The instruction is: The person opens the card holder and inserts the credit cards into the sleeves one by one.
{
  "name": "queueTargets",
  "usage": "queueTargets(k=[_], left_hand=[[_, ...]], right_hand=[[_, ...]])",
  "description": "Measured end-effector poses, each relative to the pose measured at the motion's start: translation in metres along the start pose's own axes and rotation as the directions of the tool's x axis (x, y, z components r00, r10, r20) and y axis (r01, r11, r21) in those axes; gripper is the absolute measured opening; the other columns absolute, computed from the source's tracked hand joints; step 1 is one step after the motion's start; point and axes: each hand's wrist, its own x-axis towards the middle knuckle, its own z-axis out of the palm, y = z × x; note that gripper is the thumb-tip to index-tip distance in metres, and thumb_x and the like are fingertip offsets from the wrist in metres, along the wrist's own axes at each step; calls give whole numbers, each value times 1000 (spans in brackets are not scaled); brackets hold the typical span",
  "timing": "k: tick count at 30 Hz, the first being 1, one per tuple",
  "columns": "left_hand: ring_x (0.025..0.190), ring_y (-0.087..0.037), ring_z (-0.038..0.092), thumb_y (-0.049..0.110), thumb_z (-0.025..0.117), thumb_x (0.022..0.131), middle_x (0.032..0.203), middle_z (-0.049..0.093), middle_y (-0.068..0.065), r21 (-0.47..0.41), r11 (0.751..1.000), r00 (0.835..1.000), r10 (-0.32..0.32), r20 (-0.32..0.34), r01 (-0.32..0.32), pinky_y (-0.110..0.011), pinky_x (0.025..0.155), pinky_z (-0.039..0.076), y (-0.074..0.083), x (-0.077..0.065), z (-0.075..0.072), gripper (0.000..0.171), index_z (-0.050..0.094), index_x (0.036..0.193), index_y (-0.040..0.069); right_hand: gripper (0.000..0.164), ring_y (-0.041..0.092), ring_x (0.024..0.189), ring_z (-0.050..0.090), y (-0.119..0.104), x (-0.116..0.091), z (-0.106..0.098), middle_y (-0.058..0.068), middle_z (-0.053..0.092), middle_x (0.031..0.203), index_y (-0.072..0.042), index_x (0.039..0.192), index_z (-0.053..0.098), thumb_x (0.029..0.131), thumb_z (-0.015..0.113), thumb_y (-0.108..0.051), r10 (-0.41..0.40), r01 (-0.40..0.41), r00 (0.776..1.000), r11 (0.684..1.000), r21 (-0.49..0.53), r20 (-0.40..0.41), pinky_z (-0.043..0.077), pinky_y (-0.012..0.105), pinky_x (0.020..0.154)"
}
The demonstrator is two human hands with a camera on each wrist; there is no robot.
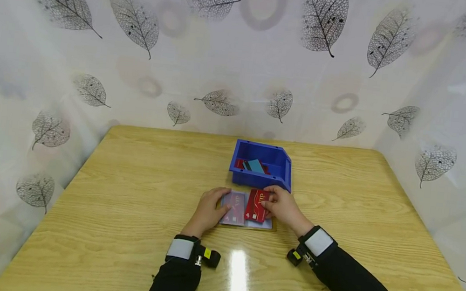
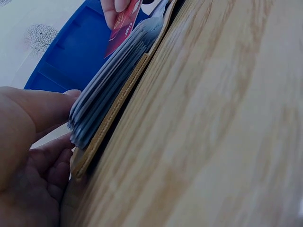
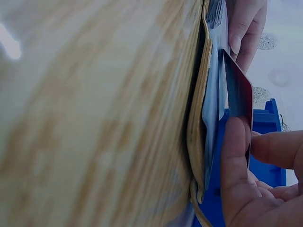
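A card holder (image 1: 266, 224) with clear plastic sleeves and a tan cover (image 2: 113, 112) lies spread on the table. My left hand (image 1: 206, 210) grips its left side, thumb over the stacked sleeves (image 2: 102, 90) and fingers at the outer edge. A card marked VIP (image 1: 234, 207) shows through the left sleeve. In my right hand (image 1: 286, 210) a red VIP card (image 1: 255, 206) is pinched between thumb and fingers, over the right-hand sleeve. The right wrist view has this card (image 3: 240, 90) tilted up from the sleeve, its lower edge close to the plastic.
Just behind the card holder stands a blue bin (image 1: 250, 180). Inside it lie a light blue card (image 1: 256, 166) and several red ones. The wooden table (image 1: 127, 191) runs back to a leaf-patterned curtain (image 1: 232, 70), which also hangs on both sides.
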Motion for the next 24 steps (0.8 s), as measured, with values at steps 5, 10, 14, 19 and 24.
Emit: queueTargets(k=[5, 10, 14, 19, 24], left_hand=[[132, -37, 40, 12, 64, 93, 141, 50, -18, 0, 1000, 1000, -3, 0, 3, -50, 110, 31, -1, 0, 1, 43, 56, 135, 5], [132, -37, 39, 12, 64, 93, 141, 50, -18, -9, 1000, 1000, -7, -1, 7, -51, 110, 31, 0, 0, 0, 43, 56, 134, 5], [132, -38, 39, 12, 64, 93, 140, 50, -18, -15, 1000, 1000, -3, -5, 2, -51, 110, 31, 2, -1, -1, 42, 56, 134, 5], [131, -38, 40, 13, 64, 93, 140, 50, -18, -9, 1000, 1000, 3, -8, -4, -51, 109, 31, 2, -1, -1, 43, 57, 134, 5], [132, -38, 39, 13, 64, 93, 140, 50, -18, -9, 1000, 1000, -5, -6, 5, -51, 110, 31, 2, 0, -1, 43, 56, 134, 5]], right_hand=[[39, 18, 53, 63, 0, -1, 0, 9, 55, 68, 15, 125, 46, 89, 61, 7, 13, -12, 1000, 1000, -23, 10, 56, 33, 52], [39, 19, 53, 64, -2, -3, 2, 10, 56, 68, 14, 125, 47, 89, 62, 6, 26, -25, 999, 999, -30, 32, 56, 34, 52], [39, 19, 53, 63, -2, -4, 2, 10, 57, 67, 13, 126, 48, 90, 62, 4, 30, -27, 998, 999, -43, 55, 56, 34, 52], [40, 20, 54, 63, -1, -6, 3, 10, 59, 67, 11, 128, 49, 91, 62, 2, 53, -45, 990, 997, -65, 128, 56, 34, 52], [38, 16, 59, 60, -6, -3, 6, 8, 59, 80, 2, 126, 58, 90, 66, -4, 51, -30, 990, 987, -159, 132, 55, 32, 51]])
